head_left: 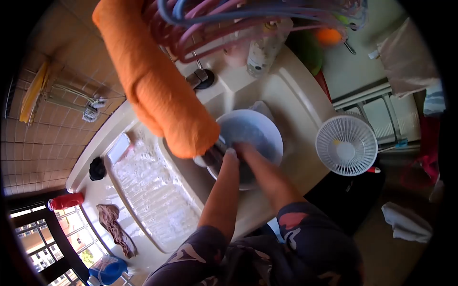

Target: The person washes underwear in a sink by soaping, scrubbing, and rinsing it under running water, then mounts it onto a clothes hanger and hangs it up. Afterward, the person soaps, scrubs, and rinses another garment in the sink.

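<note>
A white basin of cloudy, greyish water sits in the sink bowl, below a hanging orange towel. My left hand is at the near left part of the basin, closed beside a dark, wet-looking piece of cloth; the towel partly covers this spot. Just to its right, my right hand reaches into the water. Its fingers are hidden there, and whatever they touch does not show.
Left of the bowl, a ribbed washboard surface carries suds. A crumpled brown cloth, a red bottle and a blue container line the left ledge. Pink and blue hangers hang overhead. A white slotted basket stands at right.
</note>
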{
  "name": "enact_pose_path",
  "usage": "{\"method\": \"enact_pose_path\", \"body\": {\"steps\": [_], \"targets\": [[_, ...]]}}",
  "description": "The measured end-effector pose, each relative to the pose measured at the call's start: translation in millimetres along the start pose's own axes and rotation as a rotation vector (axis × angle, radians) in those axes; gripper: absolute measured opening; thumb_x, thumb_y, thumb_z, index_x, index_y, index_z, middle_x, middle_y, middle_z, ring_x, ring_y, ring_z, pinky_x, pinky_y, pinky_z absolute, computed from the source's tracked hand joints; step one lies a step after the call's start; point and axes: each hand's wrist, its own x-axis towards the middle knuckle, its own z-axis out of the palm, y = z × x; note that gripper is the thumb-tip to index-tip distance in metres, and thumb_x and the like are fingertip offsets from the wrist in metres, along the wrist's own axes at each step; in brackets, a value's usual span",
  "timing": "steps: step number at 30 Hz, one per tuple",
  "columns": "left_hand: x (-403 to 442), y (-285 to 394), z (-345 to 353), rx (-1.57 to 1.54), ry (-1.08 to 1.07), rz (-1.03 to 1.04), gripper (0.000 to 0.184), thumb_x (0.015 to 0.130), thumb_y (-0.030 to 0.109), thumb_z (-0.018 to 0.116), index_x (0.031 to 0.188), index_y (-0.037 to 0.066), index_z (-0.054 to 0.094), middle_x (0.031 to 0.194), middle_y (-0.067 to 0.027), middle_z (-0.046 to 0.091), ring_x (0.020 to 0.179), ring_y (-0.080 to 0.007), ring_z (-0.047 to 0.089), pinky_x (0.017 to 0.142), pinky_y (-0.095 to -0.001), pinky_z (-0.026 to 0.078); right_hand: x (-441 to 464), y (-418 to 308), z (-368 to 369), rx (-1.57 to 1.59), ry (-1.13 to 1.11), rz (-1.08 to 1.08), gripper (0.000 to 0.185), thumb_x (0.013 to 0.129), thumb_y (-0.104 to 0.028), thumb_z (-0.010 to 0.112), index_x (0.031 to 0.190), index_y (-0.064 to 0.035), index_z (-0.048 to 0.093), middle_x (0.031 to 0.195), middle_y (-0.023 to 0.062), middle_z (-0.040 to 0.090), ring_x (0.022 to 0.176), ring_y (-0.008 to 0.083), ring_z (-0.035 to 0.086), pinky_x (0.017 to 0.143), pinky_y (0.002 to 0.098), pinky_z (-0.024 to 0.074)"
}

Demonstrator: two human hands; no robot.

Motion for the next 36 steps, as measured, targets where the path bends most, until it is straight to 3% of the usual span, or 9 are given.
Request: {"method": "enact_pose_path", "body": {"steps": [6,9,13,16,20,26,29,31,36], "targets": [[28,0,26,-0.462,0.199,-0.182,0.041,0.089,0.039,0.062,0.123,0.017,0.066,0.131,-0.0032,0.06,0.121,-0.0221,0.057,0.088,-0.0417,0.054,15,0,-5,0.217,0.206,0.219,0.048,0.088,-0.025,0.064,0.128,-0.0021,0.053,0.113,0.0225,0.064,0.103,0.0334,0.064,0.089,0.0466,0.0499],[-9,16,6,-1.084,0.664,-0.219,0.04,0.09,0.039,0.061,0.121,0.016,0.066,0.129,-0.0038,0.06,0.118,-0.0223,0.057,0.087,-0.0415,0.054,-1,-31,-5,0.8,0.39,0.195,0.05,0.086,-0.023,0.068,0.129,-0.0016,0.052,0.109,0.0219,0.065,0.1,0.0319,0.065,0.087,0.0451,0.0502],[-32,24,-40,-1.635,0.802,-0.063,0.039,0.09,0.039,0.06,0.119,0.014,0.066,0.125,-0.0046,0.061,0.114,-0.0227,0.059,0.085,-0.0412,0.054,-77,-58,-12,1.549,0.276,-0.019,0.054,0.083,-0.02,0.073,0.129,-0.0009,0.051,0.105,0.021,0.066,0.096,0.0299,0.065,0.085,0.0431,0.0507],[-39,31,-61,-1.88,0.658,0.022,0.038,0.091,0.039,0.059,0.118,0.013,0.066,0.123,-0.0052,0.062,0.111,-0.0229,0.059,0.083,-0.041,0.054,-122,-76,-30,1.149,0.428,-0.118,0.055,0.081,-0.018,0.076,0.127,0.0,0.051,0.097,0.0224,0.067,0.094,0.0307,0.067,0.083,0.043,0.0506],[-38,38,-66,-2.058,0.435,0.096,0.038,0.092,0.04,0.057,0.116,0.012,0.066,0.119,-0.006,0.063,0.107,-0.0232,0.061,0.082,-0.0407,0.054,-110,-80,-34,0.658,0.82,-0.394,0.029,0.092,-0.02,0.06,0.109,0.0026,0.059,0.093,0.0262,0.066,0.094,0.0434,0.063,0.079,0.0462,0.0487],[-17,39,-51,-2.146,0.294,0.103,0.038,0.093,0.04,0.055,0.113,0.01,0.066,0.114,-0.0072,0.065,0.101,-0.0237,0.062,0.079,-0.0402,0.054,-57,-35,-39,0.087,0.894,0.023,0.036,0.095,-0.035,0.049,0.077,-0.0078,0.063,0.075,0.0177,0.066,0.074,0.0393,0.065,0.063,0.0538,0.0498],[-11,39,-47,-2.161,0.256,0.085,0.038,0.094,0.04,0.054,0.112,0.009,0.066,0.112,-0.0077,0.065,0.098,-0.0239,0.063,0.077,-0.04,0.054,-36,-20,-25,0.212,0.783,0.084,0.032,0.094,-0.038,0.051,0.092,-0.0095,0.067,0.09,0.0188,0.068,0.087,0.037,0.066,0.071,0.0501,0.0512],[-2,39,-41,-2.144,0.253,0.039,0.038,0.094,0.04,0.054,0.111,0.008,0.066,0.11,-0.0081,0.066,0.096,-0.0241,0.064,0.076,-0.0398,0.054,6,-3,26,-0.372,0.879,0.166,0.034,0.091,-0.033,0.061,0.116,-0.0099,0.064,0.112,0.0163,0.065,0.102,0.0303,0.063,0.084,0.0434,0.0502],[35,36,-13,-1.822,0.292,-0.275,0.039,0.095,0.04,0.052,0.109,0.007,0.066,0.106,-0.0091,0.067,0.091,-0.0245,0.065,0.074,-0.0395,0.055,-8,17,10,-0.229,0.473,0.203,0.035,0.087,-0.028,0.066,0.115,-0.0077,0.061,0.111,0.0135,0.064,0.102,0.0258,0.061,0.085,0.0397,0.0491]]}}
